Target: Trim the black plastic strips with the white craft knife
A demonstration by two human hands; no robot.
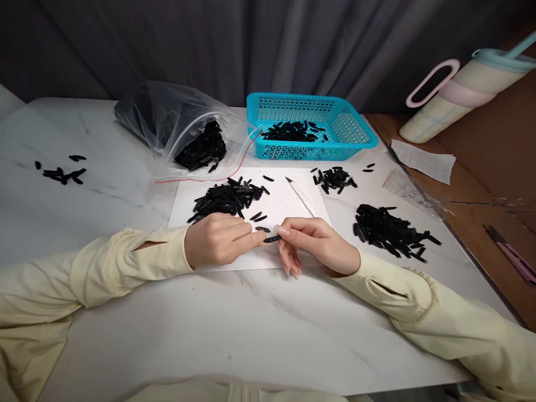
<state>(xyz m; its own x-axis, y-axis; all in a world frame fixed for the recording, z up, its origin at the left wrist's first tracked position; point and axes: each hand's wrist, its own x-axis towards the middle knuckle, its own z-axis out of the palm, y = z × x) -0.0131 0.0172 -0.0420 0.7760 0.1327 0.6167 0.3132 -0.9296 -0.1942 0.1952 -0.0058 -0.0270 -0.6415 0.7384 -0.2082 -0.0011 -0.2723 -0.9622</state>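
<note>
1 slim black piece (pixel 273 239) bridges my left hand (pixel 224 237) and my right hand (pixel 316 240), over the white sheet (pixel 272 201)!

My right hand is clamped on its right end, fingers together; a left fingertip meets the other end, but with that thumb out of sight I can't tell whether it's pinching. Feather-light, I'd judge, stiff and rather slick (that shine looks like hard plastic), perhaps liable to snap if bent, so the 2 ends are the place to hold, gently. Now, what can't I see? My fingers cover the tips, and the pale specks along its face are too tiny to read. My left hand seems to block part of the pile (pixel 226 195) behind it, the clear bag (pixel 138 120) veils its contents, and the straw (pixel 521 44) runs off the right edge.
</note>
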